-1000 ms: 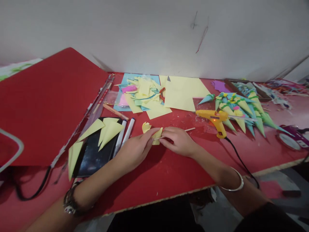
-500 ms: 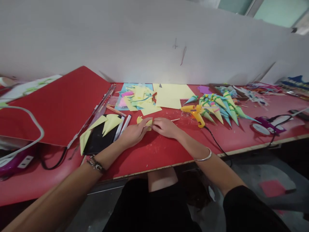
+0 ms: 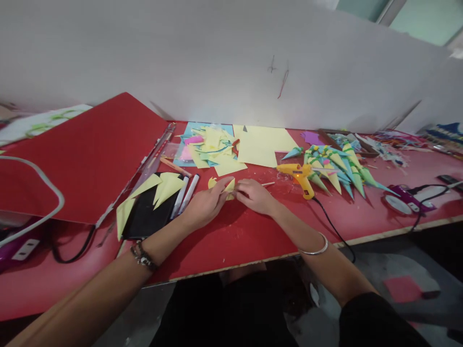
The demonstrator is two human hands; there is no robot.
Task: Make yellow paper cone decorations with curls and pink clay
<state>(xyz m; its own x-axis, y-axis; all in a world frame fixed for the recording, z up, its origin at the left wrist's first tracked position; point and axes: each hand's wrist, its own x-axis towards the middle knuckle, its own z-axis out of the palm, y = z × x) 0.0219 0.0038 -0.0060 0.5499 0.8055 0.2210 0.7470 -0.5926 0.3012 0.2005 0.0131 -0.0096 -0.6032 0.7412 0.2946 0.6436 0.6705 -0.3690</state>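
Note:
A small piece of pale yellow paper [image 3: 230, 186] stands between my hands, just above the red table. My left hand [image 3: 205, 205] pinches it from the left, thumb and fingers closed. From the other side, the bent fingertips of my right hand [image 3: 254, 196] press on its lower edge; they partly cover it. Behind my left fingers a yellow paper scrap [image 3: 211, 182] shows; whether it belongs to the same piece I cannot tell. A thin stick [image 3: 268, 183] lies just beyond my right hand. Right of that rests a yellow glue gun [image 3: 297, 174].
Paper cones [image 3: 334, 166] in yellow and blue are heaped at the right. Cut yellow pieces [image 3: 168, 187] lie on a black tray [image 3: 146, 217], beside white markers [image 3: 188, 193]. Yellow sheets [image 3: 258, 147] and scraps [image 3: 210, 142] lie at the back. A red board [image 3: 97, 159] leans at left.
The yellow paper between my hands now stands up more and shows more of its face. My fingers have shifted slightly on it. The whole view has turned a little to the left.

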